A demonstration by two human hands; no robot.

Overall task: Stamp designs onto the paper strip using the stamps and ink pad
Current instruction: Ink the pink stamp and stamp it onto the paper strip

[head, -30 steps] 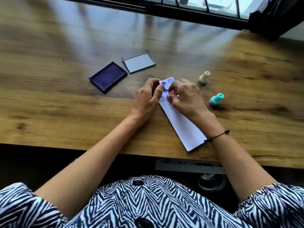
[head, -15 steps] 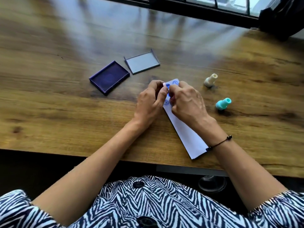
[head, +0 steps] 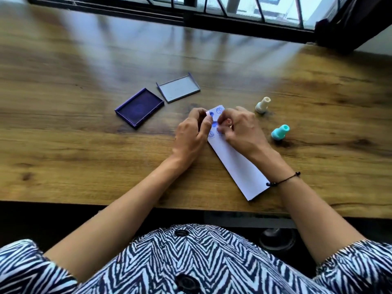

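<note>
On your brown wooden table (head: pixel 84 158) the long white paper strip (head: pixel 235 164) lies diagonally. Your left hand (head: pixel 192 136) and right hand (head: pixel 241 130) curl over its stamped far end; their grip I cannot tell.

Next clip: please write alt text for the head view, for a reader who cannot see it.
Both hands, left hand and right hand, meet over the stamped far end of a white paper strip lying on a wooden table. An open purple ink pad and its grey lid lie left; a cream stamp and a teal stamp stand right.
</note>
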